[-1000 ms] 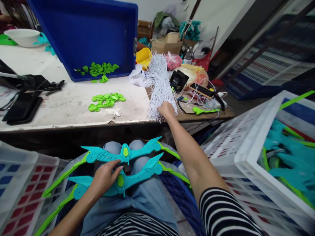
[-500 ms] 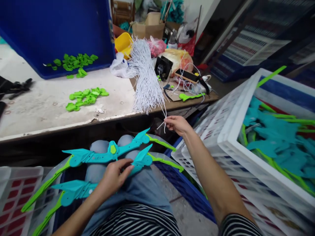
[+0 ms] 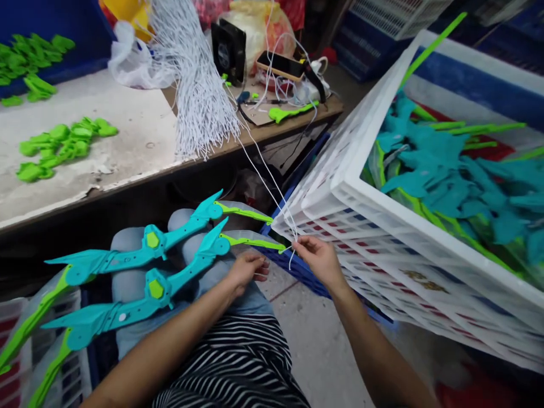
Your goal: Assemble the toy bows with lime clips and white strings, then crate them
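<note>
My right hand [image 3: 317,256] pinches the ends of thin white strings [image 3: 266,178], which run taut from a bundle on the table. They cross close to the green tip of the nearer toy bow [image 3: 138,309]. My left hand [image 3: 250,268] is just below that bow's right limb, fingers loosely curled and apart, with nothing visible in it. A second toy bow [image 3: 123,259] lies behind the first across my knees. Both are teal with lime-green limbs and a green centre piece.
The bundle of white strings [image 3: 199,96] hangs at the table edge [image 3: 140,175]. Green plastic parts [image 3: 68,141] lie to its left; a phone [image 3: 280,65] and black fan [image 3: 228,51] are behind. A white crate [image 3: 352,198] full of teal and green pieces stands close on my right.
My right hand has drawn the strings off the bundle, down to the nearer bow's tip. My left hand has left the bow's teal body and moved right. The view has turned right.
</note>
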Demonstrator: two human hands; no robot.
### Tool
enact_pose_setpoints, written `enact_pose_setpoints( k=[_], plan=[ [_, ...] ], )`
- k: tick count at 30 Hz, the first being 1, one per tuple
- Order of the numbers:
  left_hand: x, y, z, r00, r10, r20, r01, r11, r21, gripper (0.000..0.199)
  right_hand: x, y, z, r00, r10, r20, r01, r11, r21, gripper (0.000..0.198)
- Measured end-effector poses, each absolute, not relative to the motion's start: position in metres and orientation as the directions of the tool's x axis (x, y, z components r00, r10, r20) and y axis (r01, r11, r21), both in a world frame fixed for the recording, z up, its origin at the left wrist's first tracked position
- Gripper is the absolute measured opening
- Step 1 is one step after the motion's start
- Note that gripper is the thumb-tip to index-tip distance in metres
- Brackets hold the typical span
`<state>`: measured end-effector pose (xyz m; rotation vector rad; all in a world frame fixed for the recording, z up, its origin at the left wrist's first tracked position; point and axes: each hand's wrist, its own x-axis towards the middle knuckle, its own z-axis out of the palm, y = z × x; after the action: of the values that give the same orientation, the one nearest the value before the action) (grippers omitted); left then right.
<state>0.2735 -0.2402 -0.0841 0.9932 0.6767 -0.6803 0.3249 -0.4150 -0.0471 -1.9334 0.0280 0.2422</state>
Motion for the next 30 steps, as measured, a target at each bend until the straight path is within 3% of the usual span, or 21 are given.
enact_pose_setpoints(
  k=[6, 16, 20, 25, 30],
  plan=[
    [0.279, -0.259, -0.11, 0.572, -0.206, -0.794, 0.783, 0.424, 0.455, 0.008, 0.309, -0.427, -0.069, 0.999, 0.028, -0.045, -0.026, -0.473, -0.881, 0.029],
    [0.292, -0.265, -0.109, 0.594, -0.246, -0.766, 0.785, 0.386, 0.485, 0.014, 0.304, -0.425, -0.068, 0.963, 0.215, 0.163, 0.266, -0.657, -0.705, 0.019],
    [0.294, -0.267, -0.112, 0.611, -0.291, -0.736, 0.783, 0.36, 0.508, 0.007, 0.304, -0.424, -0.065, 0.937, 0.301, 0.176, 0.339, -0.668, -0.663, 0.019],
    [0.295, -0.269, -0.118, 0.618, -0.327, -0.715, 0.783, 0.346, 0.518, 0.008, 0.306, -0.421, -0.07, 0.955, 0.272, 0.117, 0.27, -0.642, -0.717, 0.018],
    [0.296, -0.271, -0.123, 0.653, -0.374, -0.658, 0.756, 0.376, 0.536, 0.014, 0.305, -0.419, -0.085, 0.982, 0.163, -0.091, -0.004, -0.468, -0.883, 0.024]
  ],
)
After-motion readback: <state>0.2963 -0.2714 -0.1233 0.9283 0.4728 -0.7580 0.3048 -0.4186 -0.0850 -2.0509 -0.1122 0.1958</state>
